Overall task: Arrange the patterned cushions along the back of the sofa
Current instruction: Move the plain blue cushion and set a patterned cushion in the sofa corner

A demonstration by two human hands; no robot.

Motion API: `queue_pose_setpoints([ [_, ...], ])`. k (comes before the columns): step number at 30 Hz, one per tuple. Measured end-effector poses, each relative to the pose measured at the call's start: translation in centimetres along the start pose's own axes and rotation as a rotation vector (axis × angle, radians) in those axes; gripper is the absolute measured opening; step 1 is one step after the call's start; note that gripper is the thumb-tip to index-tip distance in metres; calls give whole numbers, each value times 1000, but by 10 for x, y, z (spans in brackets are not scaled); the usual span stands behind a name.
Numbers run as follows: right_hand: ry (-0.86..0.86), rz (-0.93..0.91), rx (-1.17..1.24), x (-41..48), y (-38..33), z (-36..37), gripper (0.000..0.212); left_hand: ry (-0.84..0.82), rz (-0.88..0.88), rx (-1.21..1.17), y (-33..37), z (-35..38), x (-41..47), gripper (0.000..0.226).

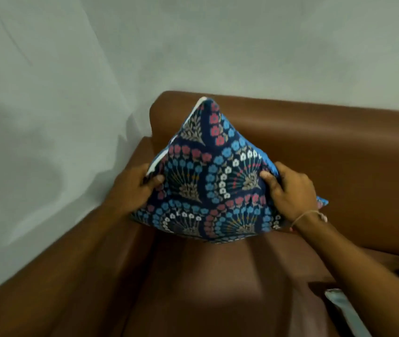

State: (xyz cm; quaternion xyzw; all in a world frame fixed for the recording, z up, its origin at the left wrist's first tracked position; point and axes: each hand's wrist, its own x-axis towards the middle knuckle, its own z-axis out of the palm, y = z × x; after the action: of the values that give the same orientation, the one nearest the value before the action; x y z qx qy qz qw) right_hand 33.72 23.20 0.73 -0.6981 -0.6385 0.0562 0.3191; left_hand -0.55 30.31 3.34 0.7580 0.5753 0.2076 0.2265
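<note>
Cushion: navy, floral fan pattern in blue, red and white; stands upright on the sofa seat at the left end, top corner leaning toward the backrest. Your left hand clamps its left edge, your right hand its right edge, thumbs on the front face. Thread bracelet on your right wrist. Grey wall behind. Second cushion, only partly in view, at lower right.

A plain pale grey-white wall rises behind and left of the grip, carrying soft grey shadows.
</note>
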Motion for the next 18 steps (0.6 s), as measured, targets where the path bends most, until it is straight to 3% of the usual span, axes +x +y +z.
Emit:
queue_pose_setpoints([
  [2,-51,53,13,23,0,11,38,-88,18,101,-8,-12,31,43],
  [5,-214,201,18,20,1,51,39,-168,-16,131,-27,7,52,22],
  [7,-206,236,1,8,2,75,44,-168,-33,67,-38,29,51,15],
  [10,-95,256,-23,1,1,84,49,-59,24,30,-44,45,52,37],
  [18,135,372,162,-32,7,45,61,387,1,70,-33,54,22,55],
])
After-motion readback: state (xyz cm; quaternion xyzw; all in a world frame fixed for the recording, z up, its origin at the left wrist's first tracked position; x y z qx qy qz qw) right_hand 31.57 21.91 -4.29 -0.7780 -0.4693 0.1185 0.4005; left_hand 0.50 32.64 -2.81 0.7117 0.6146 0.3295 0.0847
